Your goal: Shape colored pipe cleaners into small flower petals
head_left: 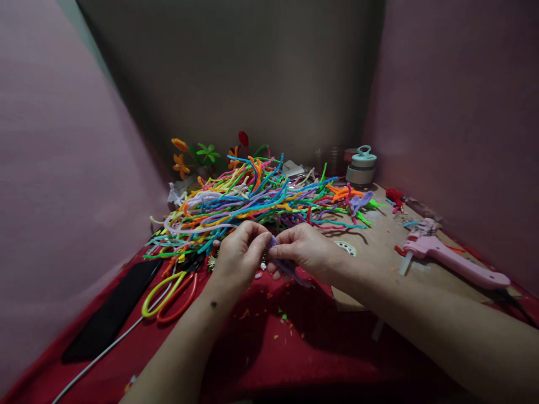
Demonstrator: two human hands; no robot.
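My left hand (244, 252) and my right hand (297, 249) meet at the middle of the view, in front of the heap of pipe cleaners. Between their fingertips they pinch a purple pipe cleaner (290, 269), part of which hangs below my right hand. The fingers hide most of its shape. Just behind lies the big tangle of coloured pipe cleaners (252, 205). A pale lilac strand (185, 229) curves from the heap toward my left hand; I cannot tell whether it joins the held piece. Left of my left wrist are scissors (154, 303) with yellow and red handles.
At the left a black phone (112, 308) and a white cable (101, 359) lie on the red cloth (248, 359). A pink glue gun (458, 261) rests on the brown board (379, 280). A lidded jar (361, 167) and pipe-cleaner flowers (181, 165) stand behind; scraps dot the cloth.
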